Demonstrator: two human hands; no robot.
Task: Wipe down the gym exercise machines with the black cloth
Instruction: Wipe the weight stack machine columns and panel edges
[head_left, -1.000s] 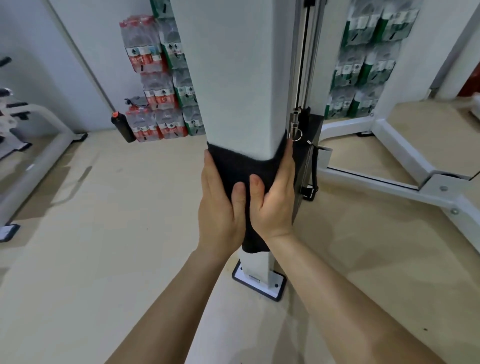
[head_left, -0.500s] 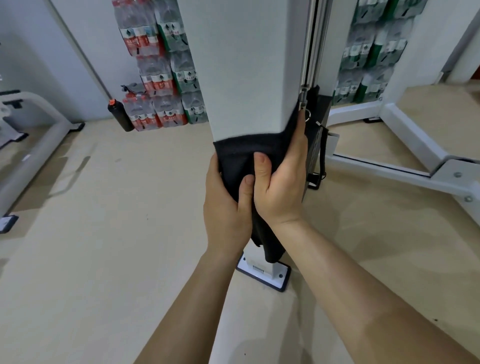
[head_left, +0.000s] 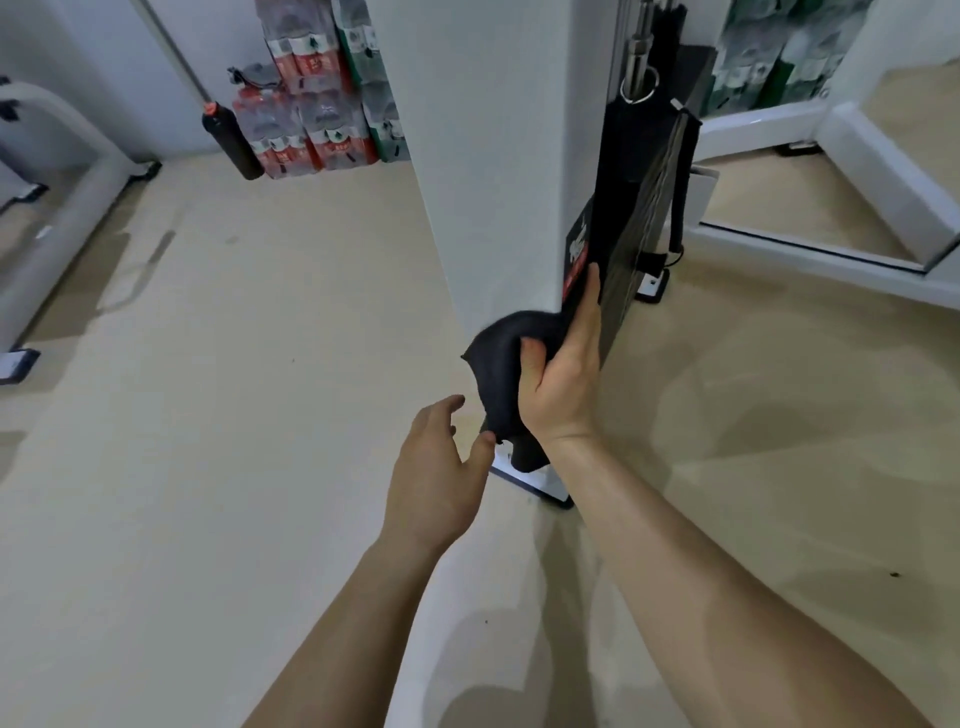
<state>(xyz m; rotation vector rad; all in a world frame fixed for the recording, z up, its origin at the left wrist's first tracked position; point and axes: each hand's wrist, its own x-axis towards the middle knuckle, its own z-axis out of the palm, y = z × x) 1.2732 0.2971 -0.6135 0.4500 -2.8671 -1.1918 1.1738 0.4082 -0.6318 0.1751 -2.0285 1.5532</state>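
Black cloth (head_left: 498, 364) is bunching in the right hand (head_left: 563, 384) grip, low on the machine column (head_left: 488, 156); left hand (head_left: 436, 478) hanging open, more machines likely waiting.

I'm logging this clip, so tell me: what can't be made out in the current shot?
All in the head view:
- The column: top cut off by the upper edge; base partly hidden by the cloth.
- The cloth: part hidden under the right hand.
- The label on the column: seen edge-on, unreadable.
- The bottle packs: print blurred.
- The left hand: unclear if its thumb touches the cloth.
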